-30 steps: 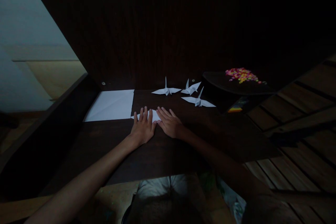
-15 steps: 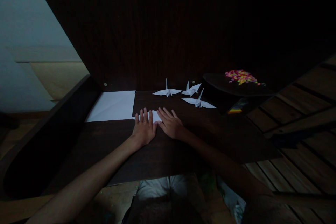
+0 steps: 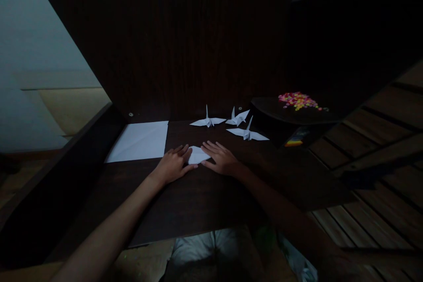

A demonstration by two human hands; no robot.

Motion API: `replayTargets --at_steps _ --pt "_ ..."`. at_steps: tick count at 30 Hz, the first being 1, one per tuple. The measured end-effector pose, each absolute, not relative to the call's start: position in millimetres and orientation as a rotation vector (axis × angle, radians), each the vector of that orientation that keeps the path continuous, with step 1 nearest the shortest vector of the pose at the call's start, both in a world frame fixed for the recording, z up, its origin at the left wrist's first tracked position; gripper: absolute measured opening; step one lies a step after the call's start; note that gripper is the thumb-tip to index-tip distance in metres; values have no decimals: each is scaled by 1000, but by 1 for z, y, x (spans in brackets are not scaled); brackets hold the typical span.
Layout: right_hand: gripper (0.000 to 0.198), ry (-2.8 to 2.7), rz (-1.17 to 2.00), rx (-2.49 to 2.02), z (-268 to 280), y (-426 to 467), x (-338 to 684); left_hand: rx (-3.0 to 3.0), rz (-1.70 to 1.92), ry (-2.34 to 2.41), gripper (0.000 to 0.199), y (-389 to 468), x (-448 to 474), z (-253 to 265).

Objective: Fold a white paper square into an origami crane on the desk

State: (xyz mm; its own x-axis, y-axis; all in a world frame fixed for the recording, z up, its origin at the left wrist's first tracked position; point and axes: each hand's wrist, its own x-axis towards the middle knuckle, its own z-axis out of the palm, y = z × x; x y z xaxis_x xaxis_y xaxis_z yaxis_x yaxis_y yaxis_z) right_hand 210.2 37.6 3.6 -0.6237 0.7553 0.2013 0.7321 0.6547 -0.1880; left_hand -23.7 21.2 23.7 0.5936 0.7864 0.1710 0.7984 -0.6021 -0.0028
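On the dark wooden desk (image 3: 185, 207) lies a folded piece of white paper (image 3: 197, 155), its middle showing between my hands. My left hand (image 3: 174, 164) rests over its left end, palm down, with the thumb stretched along the near edge. Over the right end lies my right hand (image 3: 222, 158), its fingers spread and flat. Both hands press on the paper without gripping it. Beyond them stand three white paper cranes: one crane (image 3: 208, 122) at the back, another crane (image 3: 238, 119) to its right, and a nearer crane (image 3: 247, 134).
A flat white sheet of paper (image 3: 139, 142) lies to the left, near the desk's raised side panel (image 3: 62, 176). On the right, a low rounded shelf (image 3: 267, 108) bears a pile of small colourful pieces (image 3: 300, 100). A tall dark panel (image 3: 172, 39) closes off the back.
My left hand has slid left and turned inward, uncovering the middle of the folded paper. My right hand has shifted slightly right. The whole view has tilted a little.
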Motion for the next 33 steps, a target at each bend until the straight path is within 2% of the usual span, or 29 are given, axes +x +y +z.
replayTargets --at_steps 5,13,20,27,29,33 --pt "36 -2598 -104 -1187 0 39 209 -2735 -190 -1244 59 23 -25 23" --pt "28 -2487 -173 -1076 4 42 212 -2758 -252 -1220 56 18 -27 33" --pt "26 -2310 3 -982 18 39 215 -2825 -345 -1401 39 13 -24 42" --pt "18 -1916 409 -963 34 34 216 -3127 -820 -1656 41 7 -22 59" --pt "25 -1723 644 -973 37 34 216 -3177 -1013 -1747 42 4 -20 61" --pt "63 -1297 1018 -855 37 38 215 -3283 -1521 -2029 43 1 -12 61"
